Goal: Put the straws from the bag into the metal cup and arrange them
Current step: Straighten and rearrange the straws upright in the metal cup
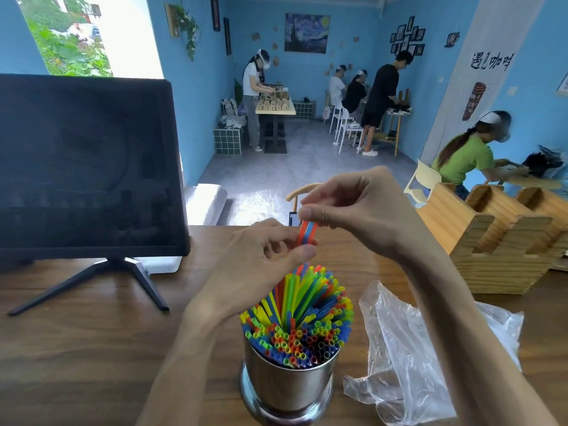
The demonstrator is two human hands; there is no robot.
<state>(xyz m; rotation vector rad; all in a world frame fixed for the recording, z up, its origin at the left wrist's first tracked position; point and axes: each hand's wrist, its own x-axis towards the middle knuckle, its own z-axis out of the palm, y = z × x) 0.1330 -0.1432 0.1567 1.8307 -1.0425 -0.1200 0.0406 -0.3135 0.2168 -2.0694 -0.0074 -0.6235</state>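
While the left hand [270,250] pinches their lower part, the right hand [347,207] pinches the tops of two straws [307,233] above the cup [287,385].

Blue walls [203,87] hung with a night-sky painting [306,32] and framed photos [407,35]; grey floor [295,173]; bright window [92,35] at left; white chairs [342,124]; dark monitor [89,167] on brown wooden table [86,348].

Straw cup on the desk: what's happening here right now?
A person is loading coloured straws into a metal cup on the wooden desk. The cup already looks packed. Both hands pinch a few straws above it: left hand lower, right hand at the top. The plastic bag lies crumpled beside the cup.
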